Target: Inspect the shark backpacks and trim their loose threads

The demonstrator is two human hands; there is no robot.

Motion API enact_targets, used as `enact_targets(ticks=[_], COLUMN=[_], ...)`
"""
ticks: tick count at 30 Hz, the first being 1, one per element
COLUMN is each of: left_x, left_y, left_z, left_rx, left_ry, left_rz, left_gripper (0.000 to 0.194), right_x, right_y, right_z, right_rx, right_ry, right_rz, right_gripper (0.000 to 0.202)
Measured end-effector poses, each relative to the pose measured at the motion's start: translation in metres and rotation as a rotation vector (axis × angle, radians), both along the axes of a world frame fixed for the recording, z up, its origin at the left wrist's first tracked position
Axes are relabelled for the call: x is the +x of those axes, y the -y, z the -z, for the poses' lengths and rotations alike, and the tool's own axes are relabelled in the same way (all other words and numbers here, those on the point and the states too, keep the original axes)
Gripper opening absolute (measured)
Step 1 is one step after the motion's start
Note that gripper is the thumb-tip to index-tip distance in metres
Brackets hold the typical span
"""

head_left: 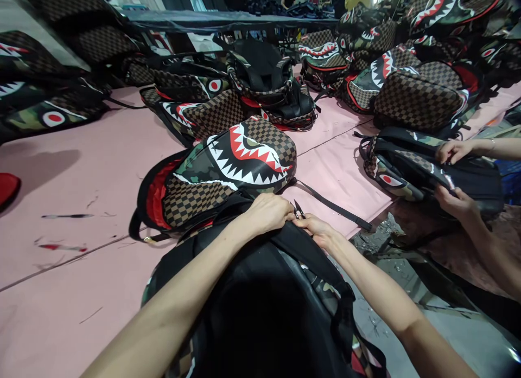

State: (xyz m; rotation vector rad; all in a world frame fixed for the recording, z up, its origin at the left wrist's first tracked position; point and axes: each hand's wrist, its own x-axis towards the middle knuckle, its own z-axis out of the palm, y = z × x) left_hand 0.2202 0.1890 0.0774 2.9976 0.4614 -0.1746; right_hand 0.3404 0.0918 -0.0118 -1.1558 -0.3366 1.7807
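Observation:
A black backpack (244, 291), with camouflage and brown check at its sides, lies in front of me with its padded back and straps facing up. My left hand (271, 212) is closed on the far top edge of this backpack, by the base of the straps. Close beside it, my right hand (317, 230) is closed at the same edge. Small dark thread snips (299, 210) stick up from the right fingertips, blades pointing away from me. Part of the grip on both sides is hidden by the fingers. Just beyond lies another backpack (252, 155) with a shark-mouth print.
The pink-covered table (101, 166) bears loose threads, a pen (67, 216) and a red-and-clear pen-like item (63, 248). More shark-print backpacks (419, 96) are piled behind. To the right, a co-worker's hands (458, 202) handle another backpack (394, 166).

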Motion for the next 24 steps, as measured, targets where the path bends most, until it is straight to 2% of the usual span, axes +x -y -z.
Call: enact_targets(ticks=[4, 11, 13, 15, 17, 18, 20, 22, 24], left_x=[0.002, 0.006, 0.005, -0.004, -0.024, -0.040, -0.078, -0.123, -0.170], left_y=[-0.001, -0.003, -0.002, 0.004, 0.020, 0.032, 0.068, 0.110, 0.147], left_z=[0.005, 0.007, 0.005, 0.001, -0.002, -0.001, 0.008, 0.028, 0.050], left_rx=[-0.024, -0.074, -0.082, -0.016, 0.127, 0.207, 0.328, 0.334, 0.270], left_ry=[-0.028, 0.003, 0.037, 0.136, 0.307, 0.392, 0.480, 0.394, 0.320], left_rz=[-0.026, -0.060, -0.054, -0.018, -0.056, -0.129, -0.370, -0.634, -0.812], left_gripper=[0.023, 0.022, 0.022, 0.021, 0.021, 0.024, 0.037, 0.052, 0.060], right_x=[-0.001, -0.004, -0.004, -0.005, -0.007, -0.010, -0.017, -0.026, -0.038], right_y=[0.000, -0.001, -0.002, 0.001, 0.009, 0.015, 0.032, 0.051, 0.069], right_z=[0.004, -0.002, -0.004, -0.008, -0.018, -0.024, -0.036, -0.042, -0.038], right_rx=[-0.018, -0.055, -0.062, -0.052, 0.048, 0.138, 0.360, 0.564, 0.720], right_ry=[-0.029, -0.010, 0.013, 0.025, 0.105, 0.193, 0.435, 0.664, 0.827], right_rz=[-0.002, 0.019, 0.022, 0.037, 0.085, 0.110, 0.096, -0.065, -0.285], right_gripper=[0.031, 0.030, 0.031, 0.032, 0.032, 0.031, 0.026, 0.016, 0.009])
